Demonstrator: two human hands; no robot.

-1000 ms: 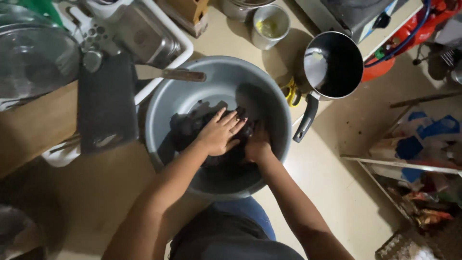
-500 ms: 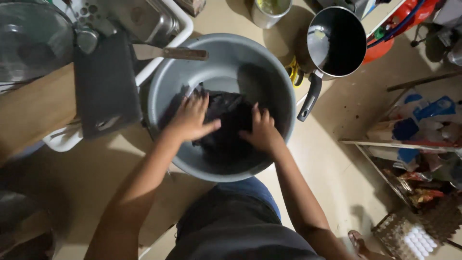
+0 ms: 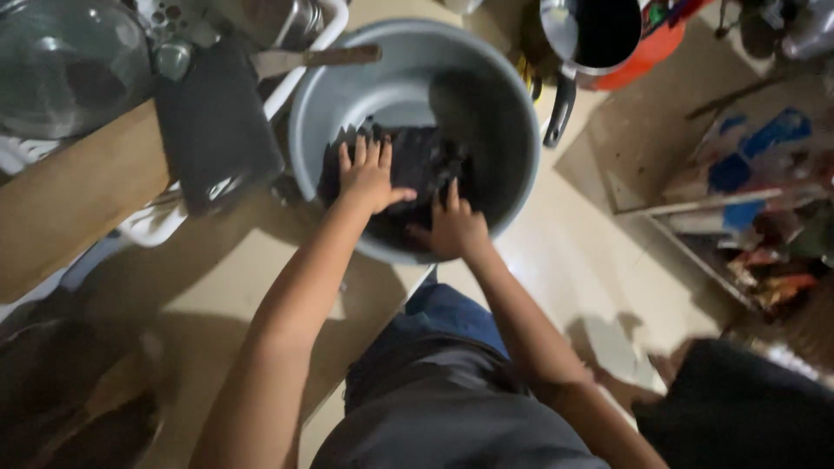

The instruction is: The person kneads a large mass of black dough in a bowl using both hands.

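Grey plastic basin (image 3: 512,113) sits on the pale tiled floor (image 3: 556,260), right in front of our knees. Dark wet cloth (image 3: 421,161) lies bunched on the basin bottom, toward its near side. Our left hand (image 3: 369,174) lies flat on the cloth's left part, fingers (image 3: 360,152) spread and pointing away from us, grip released, just pressing. Our right hand (image 3: 452,227) rests on the cloth's near-right edge by the basin's near wall, fingers loosely spread, thumb out to the left; grip released too, nothing pinched that we can see. Hands are near each other, not touching.

Left of the basin: white rack (image 3: 152,221) with a dark flat board (image 3: 213,122) leaning on it, touching or just beside the basin's left rim, can't tell which. Wooden-handled tool (image 3: 317,59) lies over the basin's far-left rim. Wooden plank (image 3: 74,204) runs toward the left edge of view, glass lid (image 3: 65,65) beyond it at far left. Beyond the basin on the right, a metal saucepan (image 3: 591,30) with black handle, an orange thing just behind it. Cluttered low shelf (image 3: 738,200) on the right, blurred.
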